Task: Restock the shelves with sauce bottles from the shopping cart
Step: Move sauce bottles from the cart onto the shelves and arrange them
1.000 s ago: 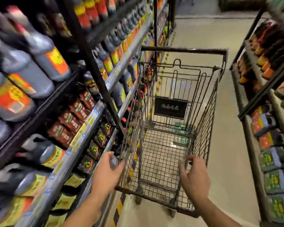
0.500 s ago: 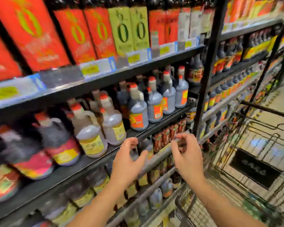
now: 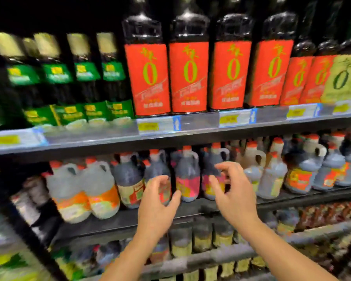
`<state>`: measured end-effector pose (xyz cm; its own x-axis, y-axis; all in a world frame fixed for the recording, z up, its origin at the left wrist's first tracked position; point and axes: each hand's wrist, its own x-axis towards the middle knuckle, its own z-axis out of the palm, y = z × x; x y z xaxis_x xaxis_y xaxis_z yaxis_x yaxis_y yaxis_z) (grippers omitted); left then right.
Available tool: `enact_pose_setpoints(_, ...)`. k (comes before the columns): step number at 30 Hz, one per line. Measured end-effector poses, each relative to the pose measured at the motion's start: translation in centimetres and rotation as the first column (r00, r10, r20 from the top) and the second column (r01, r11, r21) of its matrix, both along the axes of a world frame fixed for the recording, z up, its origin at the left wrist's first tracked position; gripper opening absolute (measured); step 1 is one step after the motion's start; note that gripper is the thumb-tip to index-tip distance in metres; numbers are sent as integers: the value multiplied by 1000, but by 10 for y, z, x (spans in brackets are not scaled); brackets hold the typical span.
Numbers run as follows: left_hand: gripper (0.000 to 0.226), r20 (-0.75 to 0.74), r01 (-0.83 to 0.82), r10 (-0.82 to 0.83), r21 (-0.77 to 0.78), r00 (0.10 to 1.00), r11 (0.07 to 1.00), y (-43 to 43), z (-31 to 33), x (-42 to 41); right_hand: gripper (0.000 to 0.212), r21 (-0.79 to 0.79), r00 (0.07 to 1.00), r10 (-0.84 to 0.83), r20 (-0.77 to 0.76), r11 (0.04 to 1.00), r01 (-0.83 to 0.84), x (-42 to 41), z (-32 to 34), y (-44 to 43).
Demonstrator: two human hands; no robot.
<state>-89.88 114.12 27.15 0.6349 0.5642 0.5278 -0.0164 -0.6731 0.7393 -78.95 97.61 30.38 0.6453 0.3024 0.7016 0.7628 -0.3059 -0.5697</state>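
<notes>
Sauce bottles [image 3: 187, 179] beyond left hand [image 3: 156, 207], right hand [image 3: 235, 197]

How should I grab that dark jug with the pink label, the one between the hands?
Probably by the loop handle beside its red cap, coming straight from the front. The pink-label jug stands upright with neighbours packed close on both sides, so its body leaves little finger room, while the handle up top is free.

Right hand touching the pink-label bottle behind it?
Cannot tell. Head view: right hand overlaps the pink-label bottle, but blur and one angle hide any contact or gap.
</notes>
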Motion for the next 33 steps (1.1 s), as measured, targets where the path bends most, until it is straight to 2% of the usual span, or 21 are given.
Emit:
enact_pose_setpoints(5, 38, 41, -158, 157, 32, 987, 987, 61, -4, -60, 26, -63, 988, 154, 34, 986, -151, -49, 6, 75)
enact_pose_setpoints(9, 40, 45, -333, 331, 61, 943, 941, 100, -6, -97, 32, -149, 970, 235, 61, 963, -224, -77, 6, 126)
enact_pose_setpoints(14, 63, -7, -485, 485, -39, 874, 873, 143, -10, -117, 42, -344, 959, 274, 70, 909, -234, -100, 15, 185)
enact_pose_setpoints(19, 90, -169, -580, 558, -140, 813, 803, 174, -11, -111, 34, -574, 983, 185, -9, 804, -156, -108, 35, 241)
enact_pose_setpoints(22, 85, -269, -622, 568, -199, 778, 758, 190, -11, -104, 31, -660, 972, 201, -123, 715, -231, -105, 38, 267)
enact_pose_setpoints(24, 76, -278, -625, 562, -263, 779, 735, 200, -10, -101, 40, -694, 969, 183, -164, 677, -245, -103, 36, 282)
enact_pose_setpoints(27, 73, -241, -585, 533, -352, 811, 731, 212, -11, -100, 52, -674, 978, 112, -174, 711, -201, -99, 35, 296)
enact_pose_setpoints(30, 71, -192, -524, 490, -391, 851, 757, 218, -13, -100, 56, -706, 986, 86, -140, 690, -160, -94, 33, 303)
enact_pose_setpoints(33, 59, -240, -546, 490, -399, 838, 737, 218, -13, -100, 49, -681, 961, 65, -269, 693, -237, -87, 27, 308)
